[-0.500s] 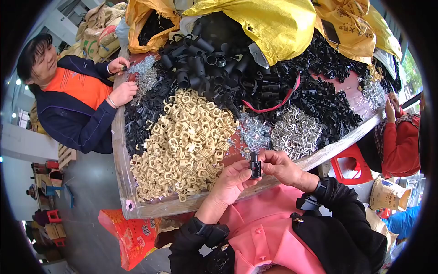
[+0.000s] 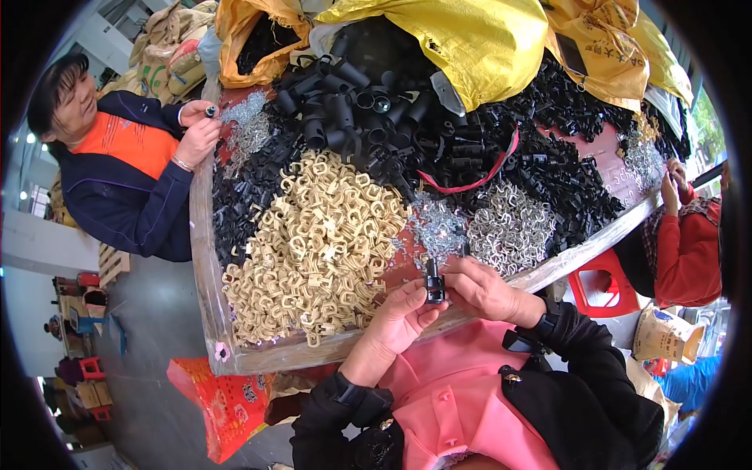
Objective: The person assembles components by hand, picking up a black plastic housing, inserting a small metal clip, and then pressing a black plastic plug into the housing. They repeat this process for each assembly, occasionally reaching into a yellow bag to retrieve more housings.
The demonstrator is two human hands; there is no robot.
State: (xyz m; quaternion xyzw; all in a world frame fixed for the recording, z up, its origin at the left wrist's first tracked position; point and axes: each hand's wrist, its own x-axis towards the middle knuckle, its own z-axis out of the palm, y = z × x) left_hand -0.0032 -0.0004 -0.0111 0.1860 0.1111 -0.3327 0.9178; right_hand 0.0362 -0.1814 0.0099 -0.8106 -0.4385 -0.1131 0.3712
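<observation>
Both hands pinch one small black plastic fitting [image 2: 434,283] over the table's near edge: left hand [image 2: 403,317] from below, right hand [image 2: 486,288] from the side, maybe pressing a metal clip in. Beyond: shiny clips [image 2: 509,227], beige plastic rings [image 2: 317,243], black tubes [image 2: 352,102]

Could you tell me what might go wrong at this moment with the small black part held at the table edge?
The black part is pinched between the left hand and right hand right over the table edge; a slip could drop it off. The small metal pieces nearby could get knocked over the edge.
</observation>
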